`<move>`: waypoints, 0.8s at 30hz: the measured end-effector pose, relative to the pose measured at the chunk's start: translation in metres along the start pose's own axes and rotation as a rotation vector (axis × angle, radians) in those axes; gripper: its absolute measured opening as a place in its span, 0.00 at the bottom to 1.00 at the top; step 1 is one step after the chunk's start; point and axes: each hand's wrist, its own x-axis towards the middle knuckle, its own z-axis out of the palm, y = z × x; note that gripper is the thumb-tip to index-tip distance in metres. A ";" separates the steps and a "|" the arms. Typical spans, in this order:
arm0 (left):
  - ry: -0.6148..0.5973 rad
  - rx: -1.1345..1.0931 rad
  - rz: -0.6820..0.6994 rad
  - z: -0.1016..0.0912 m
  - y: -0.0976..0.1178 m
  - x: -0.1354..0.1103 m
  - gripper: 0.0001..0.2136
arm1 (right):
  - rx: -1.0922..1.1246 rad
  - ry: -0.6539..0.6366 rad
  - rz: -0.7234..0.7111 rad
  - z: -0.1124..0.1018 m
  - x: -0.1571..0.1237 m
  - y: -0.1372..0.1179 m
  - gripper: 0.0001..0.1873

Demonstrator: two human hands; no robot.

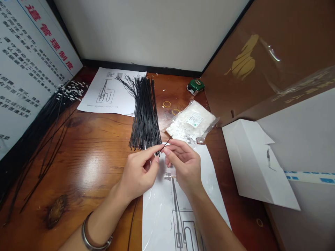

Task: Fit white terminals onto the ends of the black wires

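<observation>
A thin black wire [165, 143] runs between my two hands, its short end sticking up past the fingertips. My left hand [141, 170] pinches it between thumb and index finger, near where dark tips show. My right hand [184, 162] is closed at the same wire, thumb against fingers; whether a small part sits in that grip is hidden. Just beyond my left hand lies a thick bundle of black wires [145, 113]. A clear plastic bag of small white connectors [192, 120] rests beyond my right hand, with some loose pieces by its near edge.
Under my hands lies a printed drawing sheet [157, 216]; another sheet [90, 94] is at the back left. Wires with white ends [70, 92] pile at the left. A green tape measure [195, 86], rubber bands [166, 104] and a brown carton [261, 52] stand around.
</observation>
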 end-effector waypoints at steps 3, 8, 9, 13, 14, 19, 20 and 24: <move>0.022 -0.012 0.001 0.001 0.001 0.001 0.13 | -0.021 -0.018 -0.025 0.000 0.000 0.000 0.10; 0.059 -0.137 -0.088 0.002 0.000 0.002 0.09 | -0.073 0.014 -0.037 0.000 0.001 -0.001 0.05; 0.078 -0.178 -0.132 0.002 0.000 0.003 0.09 | -0.084 0.027 -0.035 0.000 0.001 -0.001 0.05; 0.222 -0.475 -0.367 0.000 0.001 0.009 0.10 | -0.120 0.058 -0.013 0.001 0.001 -0.001 0.06; 0.253 -0.551 -0.409 -0.002 0.001 0.011 0.10 | -0.121 0.061 -0.009 0.001 0.001 -0.001 0.06; 0.200 -0.729 -0.518 -0.008 0.000 0.015 0.15 | -0.138 0.073 -0.003 0.004 -0.001 -0.003 0.05; 0.166 -0.721 -0.529 -0.008 0.001 0.015 0.14 | -0.144 0.075 -0.003 0.004 -0.001 -0.003 0.05; 0.037 -0.643 -0.523 -0.006 0.005 0.011 0.10 | -0.132 0.069 -0.010 0.006 -0.001 -0.003 0.05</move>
